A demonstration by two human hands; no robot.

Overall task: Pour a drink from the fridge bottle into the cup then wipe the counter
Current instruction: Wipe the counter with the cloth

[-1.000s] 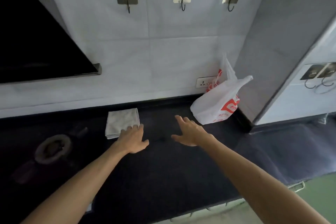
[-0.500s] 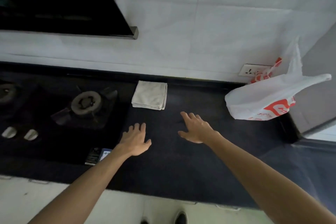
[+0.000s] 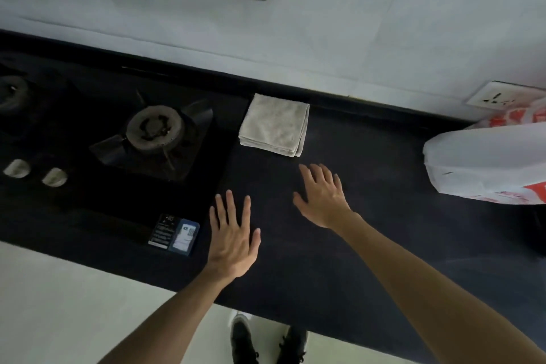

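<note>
Both hands, left (image 3: 233, 241) and right (image 3: 323, 196), hovered flat over the matte black counter (image 3: 384, 216), each grip wide and empty; the folded, nubbly grey cloth (image 3: 274, 125) lay square near the wall

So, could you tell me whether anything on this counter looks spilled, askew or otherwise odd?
Nothing stands out. The cloth lies neatly folded by the wall, the bag sits at the right, and no spill shows on the dark counter. Both hands are open and empty.

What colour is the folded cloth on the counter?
The folded cloth is pale beige, plain with no pattern; the head view shows it.
</note>
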